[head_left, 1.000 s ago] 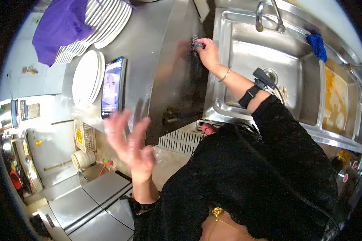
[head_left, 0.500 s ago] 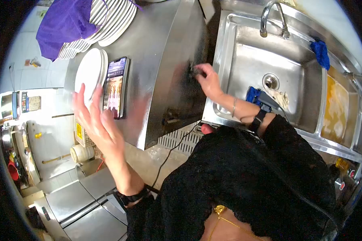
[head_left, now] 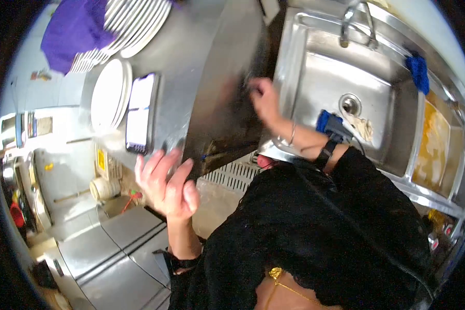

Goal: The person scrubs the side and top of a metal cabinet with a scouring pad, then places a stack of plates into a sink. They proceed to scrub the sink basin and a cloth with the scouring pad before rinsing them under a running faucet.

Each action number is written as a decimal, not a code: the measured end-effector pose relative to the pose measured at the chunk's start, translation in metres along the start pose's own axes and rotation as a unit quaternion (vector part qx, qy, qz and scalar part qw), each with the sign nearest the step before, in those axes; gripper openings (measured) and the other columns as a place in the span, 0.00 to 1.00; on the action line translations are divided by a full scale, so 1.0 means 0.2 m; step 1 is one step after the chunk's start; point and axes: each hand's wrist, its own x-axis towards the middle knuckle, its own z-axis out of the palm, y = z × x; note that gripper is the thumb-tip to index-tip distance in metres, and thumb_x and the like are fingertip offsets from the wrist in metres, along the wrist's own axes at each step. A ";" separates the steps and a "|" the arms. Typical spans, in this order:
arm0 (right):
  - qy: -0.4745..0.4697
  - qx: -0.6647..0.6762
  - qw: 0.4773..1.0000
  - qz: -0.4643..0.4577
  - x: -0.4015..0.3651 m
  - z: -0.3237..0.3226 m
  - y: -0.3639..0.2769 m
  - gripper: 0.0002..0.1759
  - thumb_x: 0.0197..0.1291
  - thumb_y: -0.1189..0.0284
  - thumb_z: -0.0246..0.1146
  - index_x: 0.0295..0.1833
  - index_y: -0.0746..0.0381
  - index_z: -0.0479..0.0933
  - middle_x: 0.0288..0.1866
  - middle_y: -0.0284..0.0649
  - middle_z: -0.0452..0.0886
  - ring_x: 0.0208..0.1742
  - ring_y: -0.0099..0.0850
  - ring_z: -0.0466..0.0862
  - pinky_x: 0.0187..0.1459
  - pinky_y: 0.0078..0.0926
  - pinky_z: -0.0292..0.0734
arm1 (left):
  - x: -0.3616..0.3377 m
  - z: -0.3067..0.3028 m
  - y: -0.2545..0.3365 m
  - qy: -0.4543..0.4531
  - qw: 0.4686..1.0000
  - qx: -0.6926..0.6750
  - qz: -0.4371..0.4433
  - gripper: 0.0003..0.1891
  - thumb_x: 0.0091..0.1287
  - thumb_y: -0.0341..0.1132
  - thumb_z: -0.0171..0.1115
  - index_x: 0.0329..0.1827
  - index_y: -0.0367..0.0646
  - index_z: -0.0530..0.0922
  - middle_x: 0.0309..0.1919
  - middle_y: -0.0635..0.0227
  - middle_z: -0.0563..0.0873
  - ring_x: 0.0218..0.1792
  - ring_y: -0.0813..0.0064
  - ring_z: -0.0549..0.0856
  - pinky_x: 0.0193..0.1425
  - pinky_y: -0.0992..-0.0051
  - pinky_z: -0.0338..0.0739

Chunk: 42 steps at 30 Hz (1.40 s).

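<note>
A stainless steel bench point(head_left: 191, 57) runs beside a steel sink point(head_left: 315, 82) with a tap point(head_left: 352, 20); a further basin point(head_left: 461, 155) holds yellowish water. Steel cabinets point(head_left: 108, 248) stand below, near a pale wall point(head_left: 57, 116) and a slatted floor grate point(head_left: 232, 178).

This is a big working kitchen, like in a restaurant. It has a deep metal sink point(head_left: 315, 77) with a tap point(head_left: 354, 20), a shiny metal counter point(head_left: 191, 57), a tall stack of white plates point(head_left: 137, 26), and more metal tables point(head_left: 119, 248) below.
</note>
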 end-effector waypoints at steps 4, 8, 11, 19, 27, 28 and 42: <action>-0.047 0.025 0.998 -0.016 -0.04 -0.06 -0.01 0.14 0.47 0.81 0.62 0.43 0.62 0.78 0.43 0.45 0.77 0.49 0.42 0.78 0.53 0.34 0.73 | -0.02 0.03 0.00 0.025 1.000 0.005 0.011 0.14 0.66 0.33 0.45 0.36 0.38 0.80 0.44 0.55 0.82 0.50 0.54 0.78 0.64 0.48 0.64; 0.094 -0.022 0.995 -0.024 0.54 -0.04 0.12 0.14 0.50 0.80 0.60 0.45 0.65 0.78 0.45 0.50 0.80 0.49 0.43 0.79 0.52 0.33 0.73 | -0.03 0.05 0.00 0.051 0.999 0.005 0.003 0.12 0.63 0.34 0.47 0.37 0.43 0.80 0.42 0.60 0.83 0.47 0.59 0.79 0.64 0.52 0.63; 0.114 -0.030 0.993 -0.005 0.61 -0.04 0.06 0.14 0.50 0.81 0.59 0.45 0.66 0.77 0.45 0.50 0.80 0.49 0.43 0.79 0.52 0.33 0.73 | -0.04 0.07 0.00 0.069 0.998 0.013 -0.008 0.13 0.63 0.34 0.46 0.36 0.40 0.80 0.41 0.59 0.83 0.46 0.57 0.79 0.62 0.50 0.65; -0.076 0.085 0.992 0.056 -0.01 -0.11 -0.14 0.21 0.51 0.82 0.58 0.54 0.63 0.70 0.46 0.48 0.79 0.53 0.41 0.79 0.56 0.34 0.71 | -0.06 0.08 -0.01 0.084 0.996 0.006 -0.020 0.13 0.62 0.33 0.45 0.35 0.39 0.80 0.40 0.57 0.82 0.44 0.57 0.79 0.60 0.49 0.66; 0.168 -0.087 0.982 -0.025 0.91 -0.05 0.13 0.13 0.49 0.79 0.58 0.43 0.66 0.78 0.41 0.54 0.79 0.46 0.50 0.78 0.50 0.42 0.72 | -0.06 0.08 0.00 0.094 0.995 -0.002 -0.037 0.12 0.60 0.32 0.45 0.35 0.38 0.79 0.39 0.56 0.82 0.44 0.57 0.78 0.60 0.49 0.66; 0.177 -0.125 0.976 -0.021 0.92 -0.04 0.13 0.11 0.48 0.79 0.57 0.40 0.66 0.77 0.37 0.53 0.80 0.43 0.51 0.79 0.47 0.45 0.72 | -0.07 0.08 0.00 0.093 0.995 0.000 -0.039 0.12 0.60 0.32 0.45 0.35 0.38 0.79 0.39 0.56 0.82 0.44 0.57 0.78 0.60 0.49 0.66; 0.125 -0.103 0.984 -0.079 0.74 -0.05 0.21 0.12 0.49 0.80 0.57 0.42 0.67 0.77 0.40 0.54 0.79 0.47 0.52 0.78 0.50 0.42 0.73 | -0.08 0.08 -0.02 0.092 0.995 -0.004 -0.034 0.13 0.57 0.30 0.44 0.35 0.39 0.79 0.38 0.57 0.81 0.43 0.59 0.78 0.60 0.50 0.67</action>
